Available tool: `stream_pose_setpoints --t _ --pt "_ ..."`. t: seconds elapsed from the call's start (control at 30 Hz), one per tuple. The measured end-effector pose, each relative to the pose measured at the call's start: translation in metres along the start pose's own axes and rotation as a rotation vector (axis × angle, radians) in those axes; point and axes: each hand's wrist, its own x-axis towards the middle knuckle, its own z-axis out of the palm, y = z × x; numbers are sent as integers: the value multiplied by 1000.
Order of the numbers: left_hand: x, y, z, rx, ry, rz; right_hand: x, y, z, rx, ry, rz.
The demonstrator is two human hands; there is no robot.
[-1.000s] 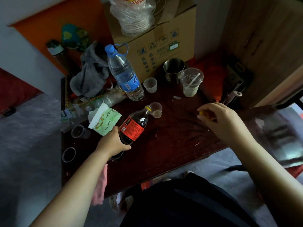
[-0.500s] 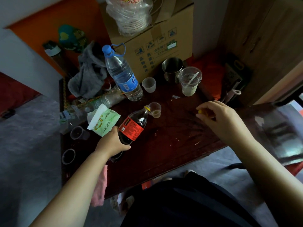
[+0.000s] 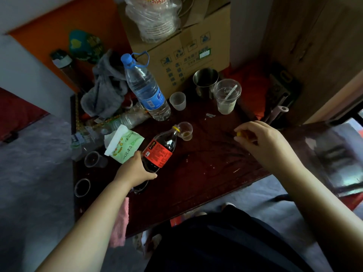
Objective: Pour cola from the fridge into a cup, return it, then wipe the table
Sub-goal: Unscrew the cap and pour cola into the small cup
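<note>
left hand (image 3: 135, 169) grip: clenched on red-labelled dark cola bottle (image 3: 160, 149) | bottle tilted, mouth over small clear plastic cup (image 3: 185, 131) on dark red bench (image 3: 206, 165) | right hand (image 3: 263, 142) grip: pinching yellow cap (image 3: 238, 134)

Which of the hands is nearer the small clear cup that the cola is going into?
Left. The left hand grips the tilted cola bottle, whose mouth is at the small clear cup. The right hand is off to the cup's right, pinching the yellow cap.
</note>
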Motion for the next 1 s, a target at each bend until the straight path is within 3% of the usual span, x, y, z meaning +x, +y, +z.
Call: stream_pose_setpoints --t 1.0 --pt "-5 0 6 17 -2 -2 -8 5 -1 17 7 12"
